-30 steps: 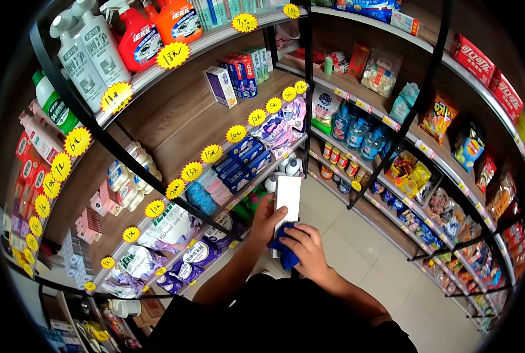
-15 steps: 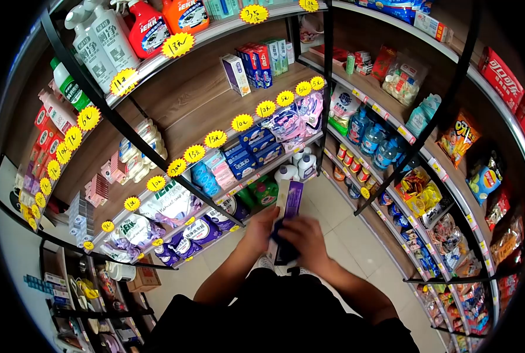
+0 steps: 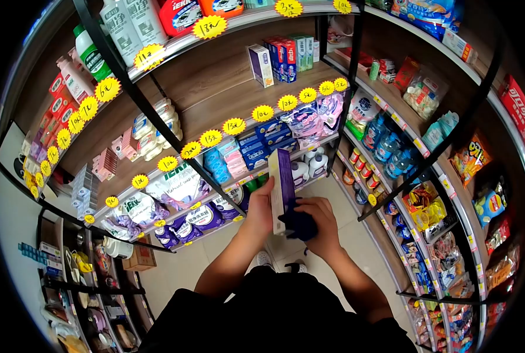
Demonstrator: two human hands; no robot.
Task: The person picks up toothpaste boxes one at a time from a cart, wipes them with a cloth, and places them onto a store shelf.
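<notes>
A long, slim purple-and-white box [image 3: 283,176] stands tilted upward in front of me. My left hand [image 3: 263,209] is closed around its left side near the lower half. A bunched dark blue cloth [image 3: 301,226] is in my right hand [image 3: 326,228], whose fingers are curled over it. The cloth lies against the lower right part of the box and hides some of it. On the shelf ahead, a similar white-and-purple box [image 3: 261,66] stands beside several red-and-blue boxes [image 3: 282,59].
Yellow price tags [image 3: 233,126] line the shelf edges. Below are blue packs [image 3: 256,154] and purple-and-white bags [image 3: 204,216]. To the right, a black post [image 3: 433,154] crosses shelves of snacks and blue bottles [image 3: 386,146]. A cardboard carton [image 3: 139,258] sits at lower left.
The box has come up and turned, showing more of its pale side. My right hand with the cloth has shifted to the right and is less blurred. The whole view has swung slightly left.
</notes>
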